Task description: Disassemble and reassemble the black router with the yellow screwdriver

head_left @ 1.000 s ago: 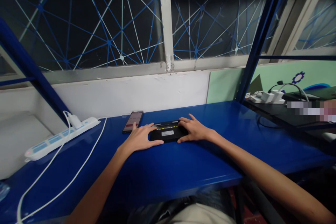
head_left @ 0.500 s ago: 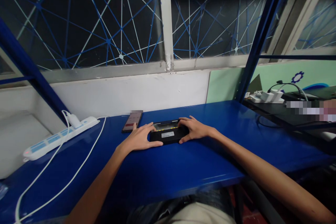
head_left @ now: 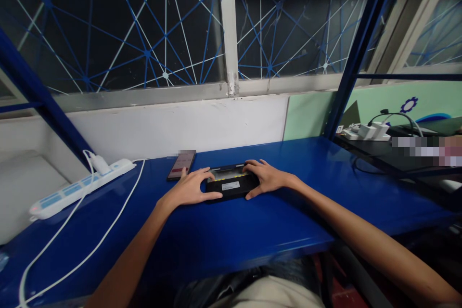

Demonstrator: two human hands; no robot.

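Observation:
A flat black rectangular case (head_left: 233, 194) rests on the blue table in front of me, a white label on its near part. Behind the label, a greyish recess shows with small yellow marks along its edge; what exactly the case is, I cannot tell. My left hand (head_left: 189, 187) grips its left end, thumb along the near side and fingers over the far side. On the right end, my right hand (head_left: 266, 178) holds it the same way, with fingertips bent over the recess. Just beyond my left hand lies a phone (head_left: 183, 162) with its screen lit.
A white power strip (head_left: 83, 188) with a plugged-in charger lies at the left, its white cable (head_left: 121, 216) looping over the blue table (head_left: 288, 221). Blue frame posts (head_left: 348, 57) rise at both sides. Chargers and cables (head_left: 371, 131) sit on a black surface at the right.
Both hands keep their hold on the black case at nearly the same spot. Only a slight shift of the camera view shows.

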